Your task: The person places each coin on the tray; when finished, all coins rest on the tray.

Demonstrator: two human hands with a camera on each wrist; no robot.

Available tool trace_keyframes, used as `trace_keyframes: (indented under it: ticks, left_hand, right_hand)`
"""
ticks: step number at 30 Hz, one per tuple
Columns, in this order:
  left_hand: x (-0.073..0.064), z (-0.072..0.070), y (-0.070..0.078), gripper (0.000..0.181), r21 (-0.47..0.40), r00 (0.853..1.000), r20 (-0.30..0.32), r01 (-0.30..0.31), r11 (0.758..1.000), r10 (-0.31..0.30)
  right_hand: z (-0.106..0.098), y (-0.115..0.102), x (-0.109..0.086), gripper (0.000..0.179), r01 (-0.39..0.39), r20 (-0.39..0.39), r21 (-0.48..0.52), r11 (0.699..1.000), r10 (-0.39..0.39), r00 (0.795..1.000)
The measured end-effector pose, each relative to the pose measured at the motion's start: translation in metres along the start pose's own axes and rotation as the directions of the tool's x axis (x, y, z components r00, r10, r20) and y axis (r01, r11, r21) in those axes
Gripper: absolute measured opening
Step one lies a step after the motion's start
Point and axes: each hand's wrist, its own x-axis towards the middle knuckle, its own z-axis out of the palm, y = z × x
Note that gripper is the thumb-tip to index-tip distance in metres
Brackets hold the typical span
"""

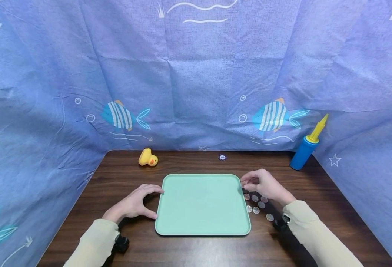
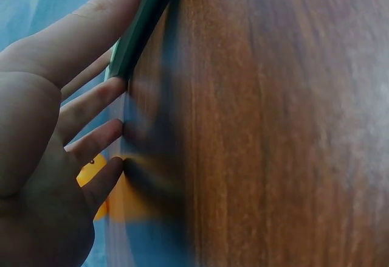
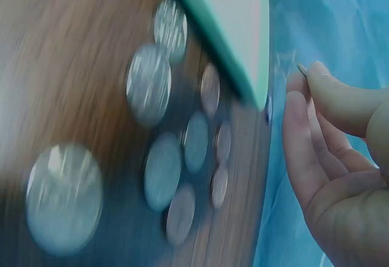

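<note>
A pale green rectangular tray [image 1: 202,204] lies flat on the wooden table. My left hand [image 1: 134,203] is at its left side, thumb and index fingertips touching the rim, the other fingers fairly straight in the left wrist view. Beyond the tray's right edge, my right hand [image 1: 264,185] is raised above the table. Between its thumb and index finger it pinches a thin coin [image 3: 302,70], seen edge-on in the right wrist view. Several more shiny round coins [image 1: 254,198] lie loose on the table beside the tray, partly under that hand.
A yellow rubber duck [image 1: 146,158] lies on its side at the back left. At the back centre is a dark poker chip [image 1: 222,157]. A blue and yellow hand pump [image 1: 304,152] stands tilted in the back right corner. Blue fish-print cloth [image 1: 199,81] encloses the table.
</note>
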Motion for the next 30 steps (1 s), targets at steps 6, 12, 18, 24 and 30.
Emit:
trace_keyframes:
  ticks: [6,12,18,24,30]
  left_hand:
    - [0.002,-0.001,0.000,0.081,-0.016,1.000,0.024,0.010,1.000,-0.010]
    - [0.002,-0.003,0.000,0.081,-0.006,0.999,0.039,0.014,1.000,-0.014]
    - [0.002,-0.004,-0.002,0.080,-0.004,0.999,0.044,0.024,1.000,-0.023]
    - [0.002,-0.005,-0.002,0.081,0.002,0.999,0.040,0.030,1.000,-0.030]
    - [0.003,-0.004,0.001,0.081,0.001,0.999,0.035,0.027,1.000,-0.027]
  right_hand:
    - [0.022,-0.016,0.016,0.021,0.009,0.077,0.057,0.998,-0.013,0.997]
    - [0.044,-0.025,0.031,0.015,0.043,0.121,0.008,0.999,-0.043,0.992]
    - [0.062,-0.037,0.044,0.017,0.058,0.146,-0.021,0.998,-0.054,0.988]
    - [0.077,-0.050,0.059,0.016,0.045,0.138,-0.004,0.999,-0.044,0.989]
    - [0.095,-0.058,0.072,0.015,0.029,0.142,-0.002,1.000,-0.028,0.989]
